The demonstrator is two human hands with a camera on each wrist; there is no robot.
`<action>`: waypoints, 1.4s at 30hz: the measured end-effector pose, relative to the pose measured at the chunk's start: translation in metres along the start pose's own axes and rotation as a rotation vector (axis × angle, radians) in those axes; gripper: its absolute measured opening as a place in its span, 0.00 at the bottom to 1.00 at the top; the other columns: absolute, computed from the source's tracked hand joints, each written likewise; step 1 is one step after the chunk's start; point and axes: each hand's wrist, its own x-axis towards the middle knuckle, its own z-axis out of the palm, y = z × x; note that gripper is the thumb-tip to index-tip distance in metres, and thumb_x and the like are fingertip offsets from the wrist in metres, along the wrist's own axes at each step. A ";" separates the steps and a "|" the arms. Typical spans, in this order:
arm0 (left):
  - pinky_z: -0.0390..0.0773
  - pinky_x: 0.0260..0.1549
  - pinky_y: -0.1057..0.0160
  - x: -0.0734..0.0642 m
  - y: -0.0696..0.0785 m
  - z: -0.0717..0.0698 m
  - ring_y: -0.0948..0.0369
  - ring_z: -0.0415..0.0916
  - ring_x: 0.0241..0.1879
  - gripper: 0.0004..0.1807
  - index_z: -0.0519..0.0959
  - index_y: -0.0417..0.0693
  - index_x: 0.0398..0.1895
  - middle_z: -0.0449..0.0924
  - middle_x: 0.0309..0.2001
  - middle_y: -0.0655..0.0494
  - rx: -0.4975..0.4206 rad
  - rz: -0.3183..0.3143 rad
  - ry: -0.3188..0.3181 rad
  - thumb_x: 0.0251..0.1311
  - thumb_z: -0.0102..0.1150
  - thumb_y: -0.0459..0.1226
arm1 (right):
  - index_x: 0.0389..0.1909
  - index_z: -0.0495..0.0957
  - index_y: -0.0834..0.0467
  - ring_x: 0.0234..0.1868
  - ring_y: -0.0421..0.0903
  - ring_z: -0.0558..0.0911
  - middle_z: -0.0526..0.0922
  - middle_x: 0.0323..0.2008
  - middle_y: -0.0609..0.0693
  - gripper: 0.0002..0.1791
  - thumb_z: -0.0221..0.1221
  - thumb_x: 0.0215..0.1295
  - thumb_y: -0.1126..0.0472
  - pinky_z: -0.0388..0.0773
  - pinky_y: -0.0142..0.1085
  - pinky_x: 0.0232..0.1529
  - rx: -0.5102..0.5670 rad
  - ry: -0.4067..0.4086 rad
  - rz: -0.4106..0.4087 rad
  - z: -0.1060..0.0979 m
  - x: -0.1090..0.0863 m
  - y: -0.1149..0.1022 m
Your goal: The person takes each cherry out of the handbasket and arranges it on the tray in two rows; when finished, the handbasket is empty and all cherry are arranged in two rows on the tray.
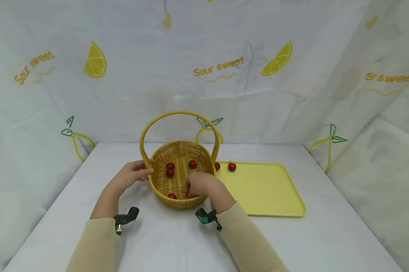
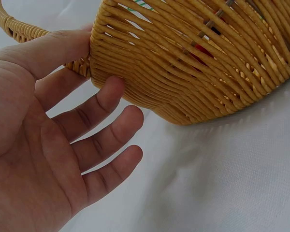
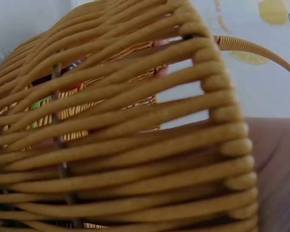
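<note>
A round yellow wicker basket [image 1: 180,205] with a tall arched handle stands on the table. My left hand [image 1: 133,174] holds its left rim near the handle's foot, thumb on the rim and the other fingers spread outside the wall [image 2: 193,82]. Down inside the basket, my right hand [image 1: 206,184] has its fingers curled at a red cherry [image 1: 187,192], which shows only in part. Several other cherries lie on the basket floor, among them a pair [image 1: 170,172] left of centre and one cherry [image 1: 192,164] farther back. In the right wrist view the woven wall [image 3: 135,159] hides most of that hand.
Right of the basket lies a yellow rectangular tray [image 1: 269,189], its left end behind the basket and right arm. Two cherries [image 1: 232,166] rest near its back edge. A white lemon-print cloth [image 1: 150,87] hangs behind the white table [image 1: 163,241].
</note>
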 end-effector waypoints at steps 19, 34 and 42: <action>0.79 0.47 0.57 0.003 0.000 -0.001 0.51 0.79 0.45 0.29 0.74 0.46 0.70 0.83 0.49 0.48 -0.013 0.006 -0.019 0.70 0.64 0.48 | 0.50 0.84 0.54 0.41 0.46 0.82 0.84 0.40 0.46 0.16 0.72 0.63 0.56 0.79 0.39 0.42 0.399 0.299 -0.177 -0.064 -0.055 0.032; 0.78 0.48 0.58 0.000 0.000 -0.002 0.52 0.78 0.45 0.29 0.73 0.46 0.71 0.83 0.52 0.47 0.003 0.005 -0.023 0.72 0.62 0.47 | 0.58 0.79 0.60 0.56 0.56 0.79 0.82 0.54 0.57 0.23 0.66 0.69 0.50 0.71 0.54 0.59 0.548 0.600 0.132 -0.079 -0.087 0.133; 0.78 0.47 0.57 0.000 0.000 -0.001 0.52 0.78 0.45 0.28 0.73 0.46 0.70 0.82 0.52 0.46 0.002 0.004 -0.017 0.72 0.62 0.45 | 0.58 0.79 0.65 0.56 0.61 0.77 0.79 0.57 0.64 0.25 0.63 0.70 0.51 0.74 0.53 0.59 0.571 0.703 0.432 -0.047 -0.059 0.178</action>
